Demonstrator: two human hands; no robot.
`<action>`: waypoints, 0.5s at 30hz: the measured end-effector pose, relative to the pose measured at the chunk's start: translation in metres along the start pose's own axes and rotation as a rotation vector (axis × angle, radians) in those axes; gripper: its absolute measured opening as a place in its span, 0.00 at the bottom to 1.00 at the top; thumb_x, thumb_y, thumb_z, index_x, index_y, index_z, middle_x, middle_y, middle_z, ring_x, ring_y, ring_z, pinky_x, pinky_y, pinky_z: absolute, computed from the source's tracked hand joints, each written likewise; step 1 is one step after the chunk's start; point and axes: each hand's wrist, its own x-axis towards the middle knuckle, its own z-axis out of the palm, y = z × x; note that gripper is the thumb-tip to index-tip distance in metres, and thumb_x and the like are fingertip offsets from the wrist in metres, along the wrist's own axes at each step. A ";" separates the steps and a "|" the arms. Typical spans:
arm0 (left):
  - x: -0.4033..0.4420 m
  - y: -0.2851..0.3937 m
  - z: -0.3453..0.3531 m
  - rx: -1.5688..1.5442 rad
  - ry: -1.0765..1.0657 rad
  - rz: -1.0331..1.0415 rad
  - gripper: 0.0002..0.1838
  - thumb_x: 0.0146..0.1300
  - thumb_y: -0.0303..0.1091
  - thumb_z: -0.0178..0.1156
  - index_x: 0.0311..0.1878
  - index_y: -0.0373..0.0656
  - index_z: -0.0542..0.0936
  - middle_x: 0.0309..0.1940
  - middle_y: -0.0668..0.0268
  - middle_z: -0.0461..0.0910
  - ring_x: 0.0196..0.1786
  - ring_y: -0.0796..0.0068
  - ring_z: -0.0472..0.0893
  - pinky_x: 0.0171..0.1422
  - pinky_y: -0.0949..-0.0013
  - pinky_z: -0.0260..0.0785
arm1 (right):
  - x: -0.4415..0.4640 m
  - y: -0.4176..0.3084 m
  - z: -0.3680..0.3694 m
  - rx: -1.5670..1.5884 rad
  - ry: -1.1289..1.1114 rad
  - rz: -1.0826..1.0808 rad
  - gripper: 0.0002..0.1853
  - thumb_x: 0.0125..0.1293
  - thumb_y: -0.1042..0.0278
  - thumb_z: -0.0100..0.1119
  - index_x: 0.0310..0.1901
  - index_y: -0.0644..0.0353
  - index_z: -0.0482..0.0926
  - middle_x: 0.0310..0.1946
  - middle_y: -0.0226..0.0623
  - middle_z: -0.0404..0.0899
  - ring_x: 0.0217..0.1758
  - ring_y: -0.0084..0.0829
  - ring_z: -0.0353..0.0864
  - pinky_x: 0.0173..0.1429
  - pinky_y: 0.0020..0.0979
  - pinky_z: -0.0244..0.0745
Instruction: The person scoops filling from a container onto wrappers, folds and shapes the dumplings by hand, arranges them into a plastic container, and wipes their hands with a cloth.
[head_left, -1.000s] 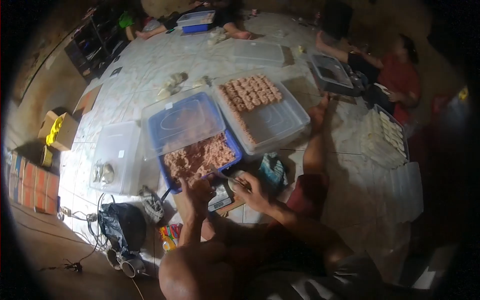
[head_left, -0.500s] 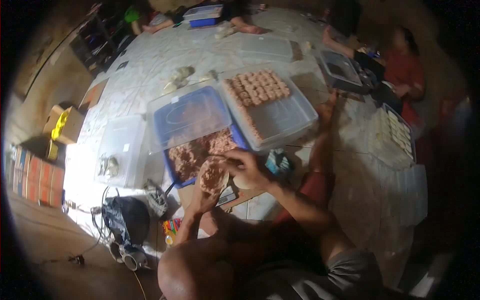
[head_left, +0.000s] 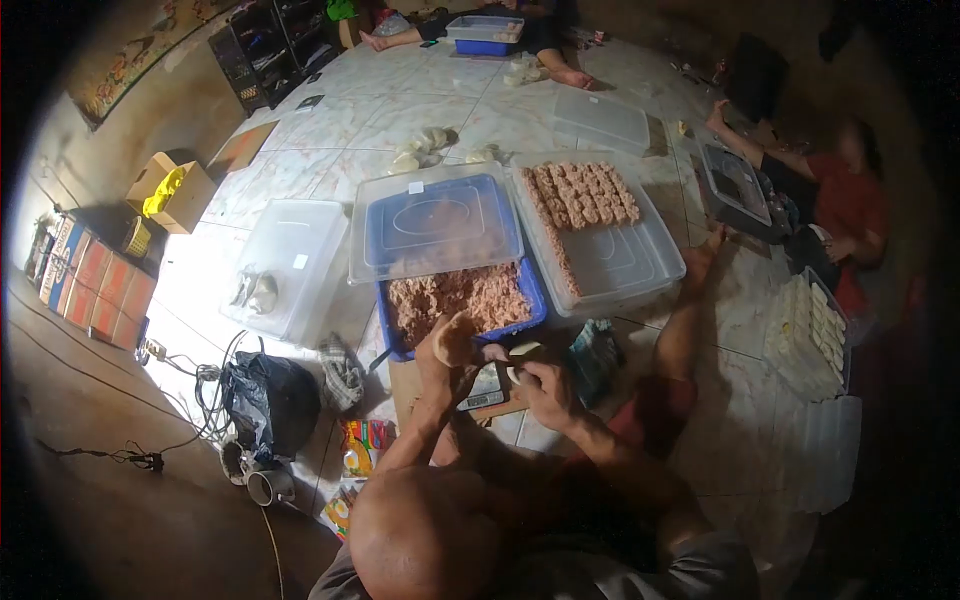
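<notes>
My left hand (head_left: pixel 440 372) is closed round a pale round piece (head_left: pixel 455 342), just in front of the blue tub (head_left: pixel 540 305) of pinkish minced filling (head_left: pixel 455 300). Beside it, my right hand (head_left: pixel 550 392) grips a thin tool whose tip is near the left hand; its exact shape is hard to make out. Another pale piece shows by the right fingers. Below both hands a small scale (head_left: pixel 485 390) rests on cardboard. A clear lid (head_left: pixel 437 225) covers the tub's far part. Portioned filling stands in rows in a clear tray (head_left: pixel 630 265) to the right.
A black bag (head_left: pixel 268 400), a cup (head_left: pixel 268 487) and cables lie at the left. A clear container (head_left: pixel 290 260) is beyond them. At the right are a teal cloth (head_left: pixel 593 358), a container of pale pieces (head_left: pixel 810 335) and a seated person (head_left: pixel 850 205). Another person's legs show at the back.
The view has shifted, so the tubs appear farther right. The piece in my left hand, earlier showing its filling, now shows a paler side. My right hand has moved lower, with the tool visible again.
</notes>
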 end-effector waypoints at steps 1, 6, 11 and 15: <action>0.001 0.026 -0.001 -0.034 0.019 -0.054 0.29 0.48 0.46 0.84 0.45 0.41 0.79 0.34 0.70 0.77 0.35 0.76 0.75 0.40 0.68 0.70 | 0.009 -0.019 -0.010 0.160 -0.042 0.264 0.06 0.70 0.75 0.55 0.41 0.68 0.80 0.33 0.42 0.79 0.36 0.36 0.80 0.42 0.38 0.72; 0.008 0.052 -0.015 -0.084 0.064 0.030 0.30 0.49 0.42 0.84 0.49 0.39 0.79 0.36 0.72 0.78 0.39 0.79 0.75 0.45 0.72 0.71 | -0.018 0.018 -0.004 0.315 0.013 0.250 0.08 0.72 0.72 0.55 0.41 0.67 0.81 0.28 0.32 0.76 0.33 0.20 0.71 0.39 0.28 0.69; 0.007 0.047 -0.030 0.027 -0.297 -0.214 0.31 0.48 0.40 0.84 0.51 0.39 0.79 0.38 0.71 0.80 0.41 0.79 0.76 0.48 0.71 0.71 | -0.033 0.018 -0.004 0.640 -0.243 0.616 0.08 0.72 0.69 0.55 0.38 0.63 0.80 0.28 0.22 0.73 0.32 0.16 0.68 0.36 0.24 0.65; 0.012 0.048 -0.032 -0.012 -0.229 -0.162 0.30 0.49 0.39 0.84 0.51 0.39 0.79 0.36 0.70 0.79 0.41 0.78 0.76 0.48 0.72 0.72 | -0.027 0.007 -0.009 0.757 -0.289 0.577 0.07 0.71 0.70 0.53 0.37 0.61 0.78 0.26 0.21 0.70 0.29 0.14 0.65 0.33 0.23 0.63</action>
